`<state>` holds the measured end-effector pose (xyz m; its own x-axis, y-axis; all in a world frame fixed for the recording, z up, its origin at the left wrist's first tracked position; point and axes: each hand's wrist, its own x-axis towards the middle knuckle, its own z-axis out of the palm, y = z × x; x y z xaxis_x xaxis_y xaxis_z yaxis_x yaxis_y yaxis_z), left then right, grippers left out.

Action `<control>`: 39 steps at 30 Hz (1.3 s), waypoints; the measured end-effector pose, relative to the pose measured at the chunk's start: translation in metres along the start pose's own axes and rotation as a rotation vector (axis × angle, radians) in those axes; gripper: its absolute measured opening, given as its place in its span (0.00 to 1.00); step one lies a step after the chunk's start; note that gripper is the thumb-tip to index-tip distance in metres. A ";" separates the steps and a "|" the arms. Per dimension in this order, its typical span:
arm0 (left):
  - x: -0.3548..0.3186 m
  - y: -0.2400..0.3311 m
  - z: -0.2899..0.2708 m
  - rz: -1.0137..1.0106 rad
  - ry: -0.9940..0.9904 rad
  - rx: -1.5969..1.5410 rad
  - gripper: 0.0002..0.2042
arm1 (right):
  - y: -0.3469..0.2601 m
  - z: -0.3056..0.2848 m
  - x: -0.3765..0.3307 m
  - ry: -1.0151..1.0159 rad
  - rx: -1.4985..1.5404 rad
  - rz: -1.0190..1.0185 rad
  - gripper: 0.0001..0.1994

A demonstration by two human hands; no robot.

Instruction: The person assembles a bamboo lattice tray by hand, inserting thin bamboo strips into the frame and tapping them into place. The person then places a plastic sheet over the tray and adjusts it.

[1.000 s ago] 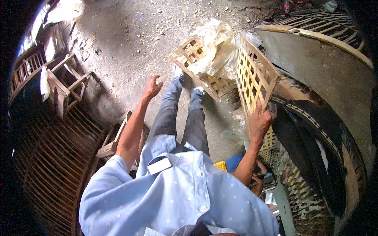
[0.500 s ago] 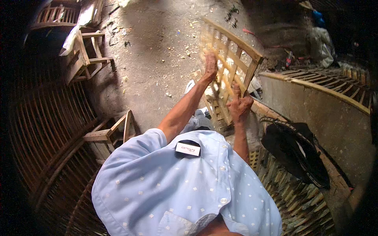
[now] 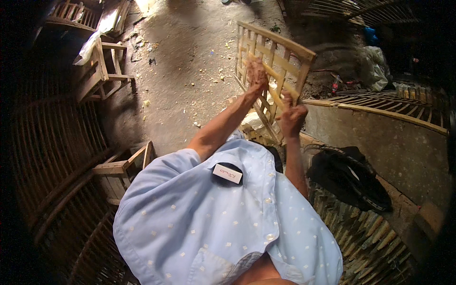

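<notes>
Since half a second ago your view has dropped slightly, so the bamboo lattice panel (image 3: pixel 266 71) now sits higher and more central; both hands have stayed on it.

Head view: your left hand (image 3: pixel 256 76) is raised against the face of the panel, fingers spread over the slats; whether they curl around a slat or only press flat, you cannot tell, since only the back of the hand shows. Your right hand (image 3: pixel 292 116) sits just below and to the right of the left, closed around a thin loose bamboo strip (image 3: pixel 280 83) that runs diagonally up across the panel. The strip's upper end merges with the slats and is hard to separate from them.

The panel's lower corner is hidden behind your right hand and forearm. Below the grip, your pale blue shirt (image 3: pixel 199 213) blocks your lap and legs. Right of the grip, a dark cloth (image 3: pixel 351 175) lies on a curved bamboo frame (image 3: pixel 380 111); its far side runs out of view. Left, a small wooden stool (image 3: pixel 102 66) stands partly in shadow.
</notes>
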<state>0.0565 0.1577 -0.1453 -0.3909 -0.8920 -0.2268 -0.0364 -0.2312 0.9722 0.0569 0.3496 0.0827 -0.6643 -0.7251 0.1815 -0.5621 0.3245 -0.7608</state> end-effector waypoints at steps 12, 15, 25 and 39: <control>0.019 0.009 -0.058 -0.109 0.359 -0.065 0.29 | -0.045 -0.028 -0.005 0.015 -0.042 0.090 0.11; -0.037 0.046 -0.007 -0.180 -0.122 -0.497 0.37 | -0.056 -0.001 -0.012 -0.166 -0.351 -0.163 0.19; -0.052 0.116 -0.104 -0.481 -0.752 -0.649 0.45 | 0.015 -0.043 -0.037 -0.394 -0.802 -0.549 0.23; 0.028 0.092 -0.183 -0.027 -0.192 -0.281 0.43 | 0.053 -0.051 -0.013 -0.034 -0.200 0.121 0.15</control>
<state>0.2101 0.0407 -0.0731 -0.5601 -0.8011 -0.2111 0.1953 -0.3754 0.9061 0.0106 0.4070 0.0721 -0.7175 -0.6928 0.0725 -0.5682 0.5219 -0.6362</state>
